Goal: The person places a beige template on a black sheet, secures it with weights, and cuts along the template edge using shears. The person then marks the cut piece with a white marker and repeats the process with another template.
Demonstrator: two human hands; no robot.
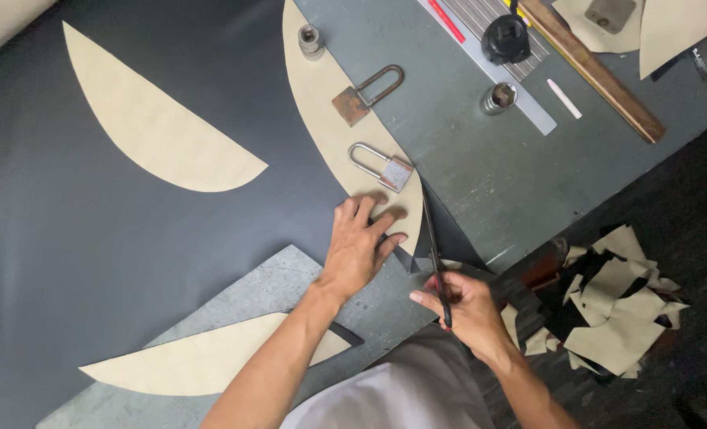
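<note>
My left hand (360, 242) lies flat, fingers spread, pressing the near end of a long beige curved paper pattern (322, 119) onto dark sheet material (131, 238). My right hand (469, 306) grips the handles of black scissors (433, 246), whose blades run along the pattern's right edge just beside my left fingers. Two padlocks rest on the pattern as weights: a silver one (385, 168) just above my left hand and a rusty one (363, 95) farther up.
Another beige half-moon pattern (159, 131) lies at upper left, a third (210, 361) near my left forearm. On the grey table (480, 167) are a metal ruler (488, 48), wooden stick (600, 75), chalk (564, 98), and small metal cylinders (498, 97). Offcuts (608, 306) pile on the floor at right.
</note>
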